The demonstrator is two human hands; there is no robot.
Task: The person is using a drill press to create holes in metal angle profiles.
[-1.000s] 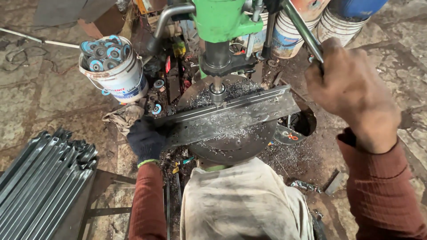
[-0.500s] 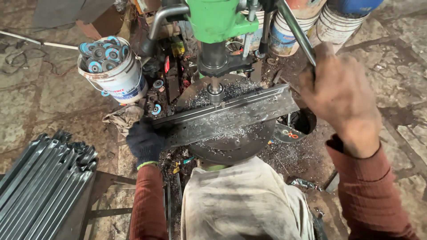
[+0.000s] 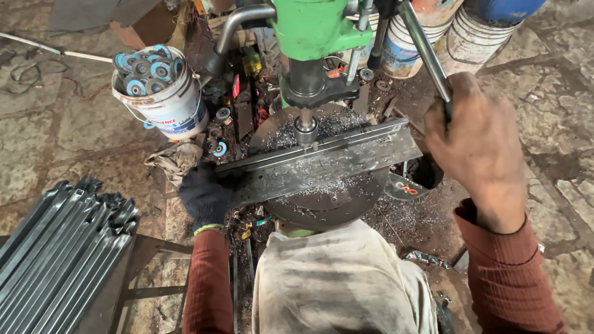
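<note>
1. A white plastic bucket (image 3: 162, 99) stands upper left on the stone floor, round, with a printed band of blue and red on its side; it is filled with blue-centred grinding discs (too many overlapping to count surely).
2. At the top right stand three more buckets, partly cut off by the frame: one with a blue and orange label (image 3: 405, 46), a white one (image 3: 473, 40) beside it, and a blue one (image 3: 504, 7) behind.
3. One flat disc with an orange mark (image 3: 405, 187) lies just beside the round drill table (image 3: 328, 201), on its right.
4. The angle-iron bar (image 3: 322, 164) lies across the drill table under the green drill press (image 3: 315, 28). Its long axis runs from lower left to upper right, the right end higher in the picture. Metal shavings lie along it, and the drill chuck (image 3: 305, 128) sits at its upper edge.
5. The left hand (image 3: 206, 195), in a dark glove, is closed around the left end of the bar.
6. The right hand (image 3: 479, 145), bare, is wrapped round the one steel feed lever (image 3: 424, 46).
7. A bundle of dark steel bars (image 3: 62, 247) lies lower left, well apart from the table.
</note>
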